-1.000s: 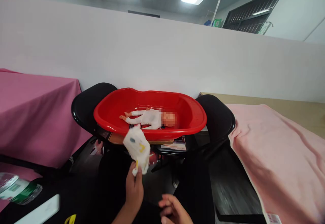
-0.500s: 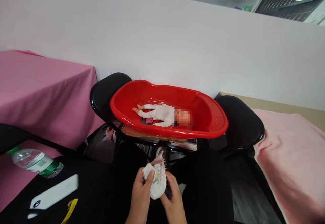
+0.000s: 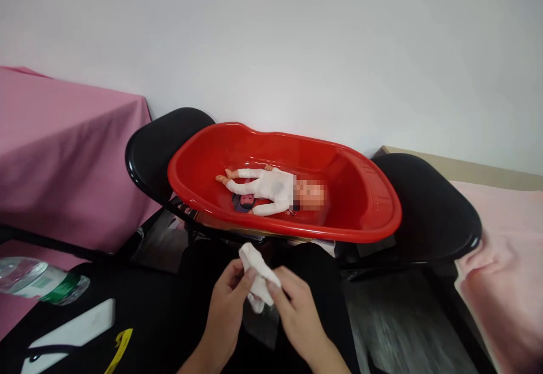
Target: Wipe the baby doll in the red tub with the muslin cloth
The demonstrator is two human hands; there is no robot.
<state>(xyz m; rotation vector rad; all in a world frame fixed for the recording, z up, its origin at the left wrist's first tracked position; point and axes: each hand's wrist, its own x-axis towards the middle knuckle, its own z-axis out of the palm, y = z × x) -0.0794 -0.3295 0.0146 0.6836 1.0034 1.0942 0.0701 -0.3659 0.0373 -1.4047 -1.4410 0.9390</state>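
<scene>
My left hand and my right hand are above my lap, both closed on a small white sock. The fingertips pinch it from either side, and its far end sticks up between them. Part of its lower end hangs below the fingers. Beyond the hands stands a red baby bath. Inside it a baby doll in a white suit lies on its back, feet to the left and head to the right.
Black chairs flank the bath. On a black surface to my left are a water bottle, a white phone and a yellow strip. Pink cloth covers a table at left; paler cloth lies at right.
The sock has been turned, so its printed face no longer shows and a plain white side does. Both hands have come up slightly. The view has tilted down and closer to the bath.
</scene>
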